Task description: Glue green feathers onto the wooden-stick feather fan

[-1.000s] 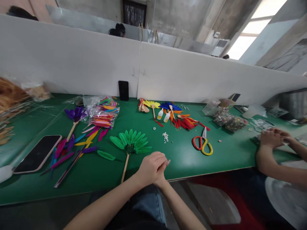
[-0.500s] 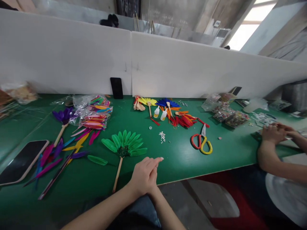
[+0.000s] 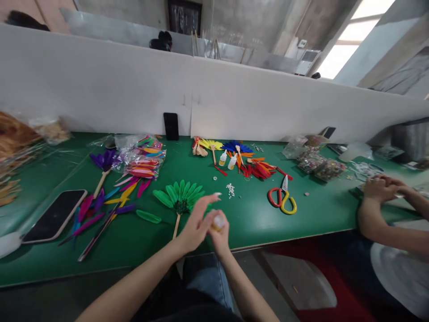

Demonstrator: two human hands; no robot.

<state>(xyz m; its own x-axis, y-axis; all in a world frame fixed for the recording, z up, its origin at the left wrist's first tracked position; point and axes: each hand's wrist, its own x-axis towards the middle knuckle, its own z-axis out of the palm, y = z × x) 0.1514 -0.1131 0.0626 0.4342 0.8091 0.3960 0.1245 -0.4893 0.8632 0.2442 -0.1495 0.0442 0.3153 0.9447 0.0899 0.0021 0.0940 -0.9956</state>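
Note:
My right hand [image 3: 220, 237] is closed round a small bottle [image 3: 218, 222] with a whitish, cloudy end and some yellow on it; the fingers hide the rest. Just left of it, my left hand [image 3: 196, 223] has its fingers apart and raised, its thumb close to the bottle; I cannot tell whether they touch. Behind the left hand lies a fan of green feathers [image 3: 179, 194] on a wooden handle [image 3: 176, 226]. Small white beads [image 3: 230, 190] are scattered beyond the hands. Two glue bottles [image 3: 223, 158] stand farther back.
Red-and-yellow-handled scissors [image 3: 284, 197] lie to the right. Loose feathers [image 3: 97, 203], a phone [image 3: 55, 217] and bagged feathers [image 3: 145, 161] cover the left. Blue [image 3: 237, 146] and red feathers [image 3: 263, 169] lie at the back. A co-worker's hands [image 3: 382, 187] are at far right.
My hands were together, the left over the right. They have now come partly apart, showing the small bottle in the right hand. The view has shifted slightly left.

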